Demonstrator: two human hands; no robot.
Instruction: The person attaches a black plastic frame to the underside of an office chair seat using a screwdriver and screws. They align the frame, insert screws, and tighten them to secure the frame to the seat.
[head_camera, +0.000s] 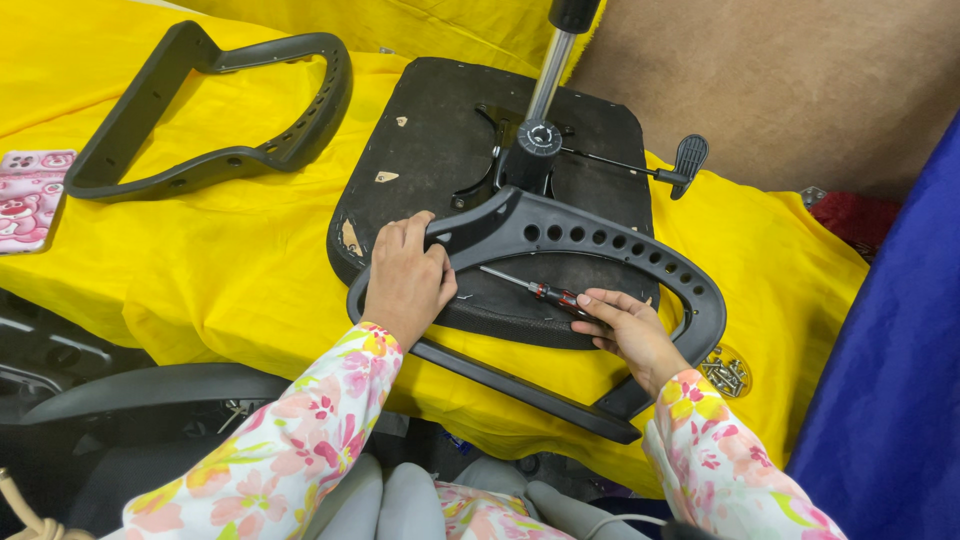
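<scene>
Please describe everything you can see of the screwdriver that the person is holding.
The screwdriver is slim, with a thin bright metal shaft and a handle that looks red and black. It lies at a low slant, its tip pointing up and left over the dark underside of the seat pan, inside the loop of the black armrest. The right hand grips the handle end with its fingers; the tip's contact is unclear.

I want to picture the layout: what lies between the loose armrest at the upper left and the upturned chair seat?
In the head view, only bare yellow cloth lies between the loose armrest and the chair seat; nothing rests on that stretch.
</scene>
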